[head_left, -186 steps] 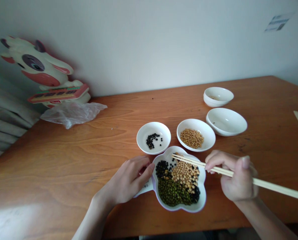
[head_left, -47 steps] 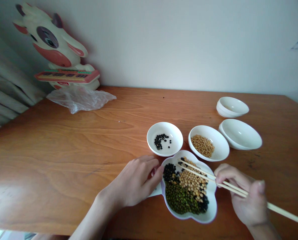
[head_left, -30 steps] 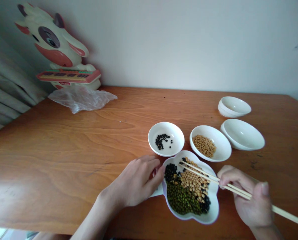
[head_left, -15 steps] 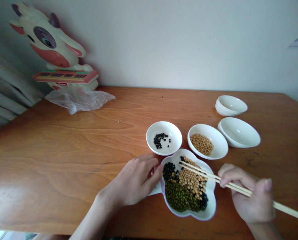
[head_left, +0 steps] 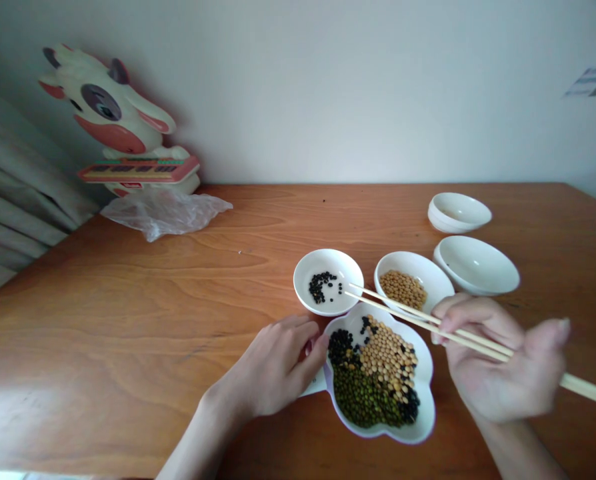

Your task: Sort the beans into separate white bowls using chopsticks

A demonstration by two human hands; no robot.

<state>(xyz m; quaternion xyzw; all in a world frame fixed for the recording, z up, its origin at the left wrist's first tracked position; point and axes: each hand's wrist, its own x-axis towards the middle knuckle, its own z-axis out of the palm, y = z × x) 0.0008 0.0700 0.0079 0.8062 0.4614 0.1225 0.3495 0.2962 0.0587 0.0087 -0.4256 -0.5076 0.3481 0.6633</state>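
Note:
My left hand [head_left: 283, 367] is closed on the rim and handle side of a white flower-shaped dish [head_left: 423, 423]. Green mung beans [head_left: 363, 399], yellow soybeans [head_left: 385, 353] and black beans [head_left: 342, 343] lie in it, partly mixed. In my right hand [head_left: 498, 353] is a pair of wooden chopsticks [head_left: 423, 320]. Their tips are slightly apart over the right side of a small white bowl [head_left: 303, 283] of black beans [head_left: 321, 287]; I see no bean between them. Behind my right fingers stands a bowl of soybeans [head_left: 403, 289], partly crossed by the chopsticks.
Two more white bowls stand at the right: a near one [head_left: 478, 267] and a stacked-looking one [head_left: 458, 212] behind. A cow-shaped toy keyboard [head_left: 138, 170] and a crumpled clear plastic bag [head_left: 171, 213] sit at the back left, before the wall [head_left: 328, 93].
My right hand has moved up with the chopsticks, taking their tips from the flower-shaped dish to the black-bean bowl. My left hand stays at the dish. The camera view has shifted slightly.

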